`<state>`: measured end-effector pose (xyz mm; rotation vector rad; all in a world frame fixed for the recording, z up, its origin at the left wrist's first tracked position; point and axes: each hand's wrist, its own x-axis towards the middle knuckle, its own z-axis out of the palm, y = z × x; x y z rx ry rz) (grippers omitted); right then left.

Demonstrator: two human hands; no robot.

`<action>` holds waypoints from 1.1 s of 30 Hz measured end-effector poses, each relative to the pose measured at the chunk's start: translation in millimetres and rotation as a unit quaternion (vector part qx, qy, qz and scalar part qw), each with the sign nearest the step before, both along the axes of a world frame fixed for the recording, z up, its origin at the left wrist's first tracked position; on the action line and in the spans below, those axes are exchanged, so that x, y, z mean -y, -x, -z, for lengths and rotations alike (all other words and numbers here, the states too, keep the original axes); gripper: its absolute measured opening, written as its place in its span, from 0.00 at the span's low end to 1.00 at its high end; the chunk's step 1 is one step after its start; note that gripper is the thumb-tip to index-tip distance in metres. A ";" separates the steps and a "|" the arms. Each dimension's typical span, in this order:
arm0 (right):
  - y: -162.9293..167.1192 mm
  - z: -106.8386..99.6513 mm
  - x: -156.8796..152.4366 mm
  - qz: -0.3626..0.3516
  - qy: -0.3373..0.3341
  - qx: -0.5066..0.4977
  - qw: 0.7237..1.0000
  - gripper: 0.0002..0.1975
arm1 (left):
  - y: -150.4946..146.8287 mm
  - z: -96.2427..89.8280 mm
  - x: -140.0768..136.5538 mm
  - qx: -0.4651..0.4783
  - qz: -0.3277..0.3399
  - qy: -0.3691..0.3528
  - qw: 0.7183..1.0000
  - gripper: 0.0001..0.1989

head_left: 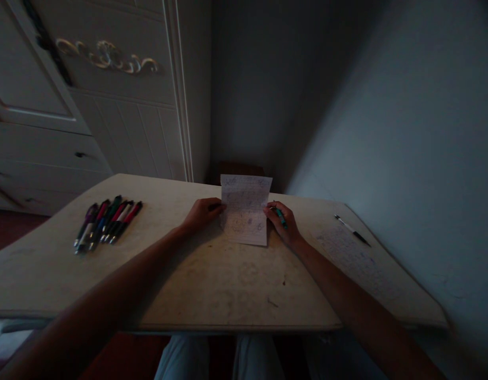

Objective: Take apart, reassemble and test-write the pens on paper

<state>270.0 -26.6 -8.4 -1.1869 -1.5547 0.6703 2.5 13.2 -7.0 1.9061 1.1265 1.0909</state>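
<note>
I have the written sheet (246,210) raised by its side edges, left hand (204,212) pinching one, right hand (290,228) the other while gripping a green pen (281,218), over the tabletop (228,295); level, light pinches would best spare it creases.

Wearing pale, greyish-blue trousers (255,356), rounding softly over both legs and showing faint lengthwise folds. Baring the left arm (139,272) and right arm (341,279), looking slim, smooth in outline and narrowing toward the wrists. Baring the left hand (204,212) and right hand (285,222) likewise, tapering into slender fingers. Hiding the finer weave in dim light.
</note>
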 end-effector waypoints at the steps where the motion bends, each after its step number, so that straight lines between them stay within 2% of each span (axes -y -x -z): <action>1: -0.3 0.4 -0.3 0.000 -0.002 0.001 1.000 0.16 | -0.1 -0.7 0.4 -0.001 0.000 0.000 1.000 0.10; 13: -1.7 3.0 -1.3 -0.012 0.008 -0.012 1.000 0.15 | 0.1 0.4 -1.3 -0.002 0.003 0.007 1.000 0.10; 19: -3.4 3.7 -3.4 0.008 -0.017 0.026 0.999 0.15 | 0.0 3.2 -2.7 -0.007 -0.001 0.005 1.000 0.11; 33: -1.2 1.4 -0.1 -0.009 -0.002 0.007 1.000 0.15 | 1.2 4.1 -3.7 -0.005 0.006 0.002 1.000 0.11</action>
